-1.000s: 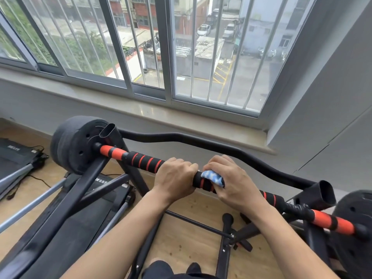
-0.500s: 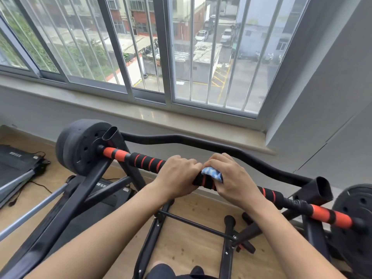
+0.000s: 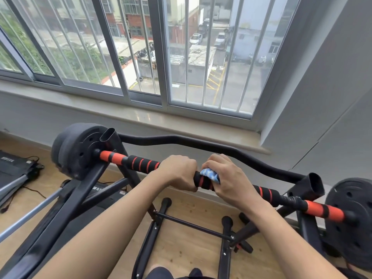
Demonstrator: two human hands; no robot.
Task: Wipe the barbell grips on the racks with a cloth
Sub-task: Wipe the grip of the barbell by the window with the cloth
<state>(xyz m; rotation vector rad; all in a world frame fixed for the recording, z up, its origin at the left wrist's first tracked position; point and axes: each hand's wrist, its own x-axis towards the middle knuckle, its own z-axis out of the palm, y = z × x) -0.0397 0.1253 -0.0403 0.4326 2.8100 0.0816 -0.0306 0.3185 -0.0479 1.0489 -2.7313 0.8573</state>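
Nearest the camera, two bare forearms reach forward and upward from the bottom edge, over a wooden floor (image 3: 181, 250) where the black tubular feet and crossbar of the rack (image 3: 193, 225) stand below the hands. The left hand (image 3: 179, 172) is wrapped knuckles-up around the black foam grip (image 3: 202, 182), its fingers curled over the top and clamped on it. Just to its right, with only a short stretch of red-striped foam showing between them, the right hand (image 3: 231, 178) is curled over the same grip and presses a blue-and-white cloth (image 3: 210, 174) against it; the cloth is bunched under the fingers and peeks out on the side facing the left hand. The barbell (image 3: 141, 164) runs at a slant through both hands, higher to the left of the left hand and lower to the right of the right hand, and lies in the rack's two open-topped cradles. Beyond the left hand its orange end meets a dark weight plate (image 3: 74, 150); beyond the right hand another orange end meets a second plate (image 3: 354, 218) at the frame's edge. Far to the left of the left hand, a black treadmill (image 3: 14, 164) with a cable lies on the floor. Behind the hands a black curved bar (image 3: 181, 140) spans between the cradles. Farther back is a pale window sill (image 3: 161, 121), and above it a barred sliding window (image 3: 141, 47) looks out on buildings, parked cars and greenery.
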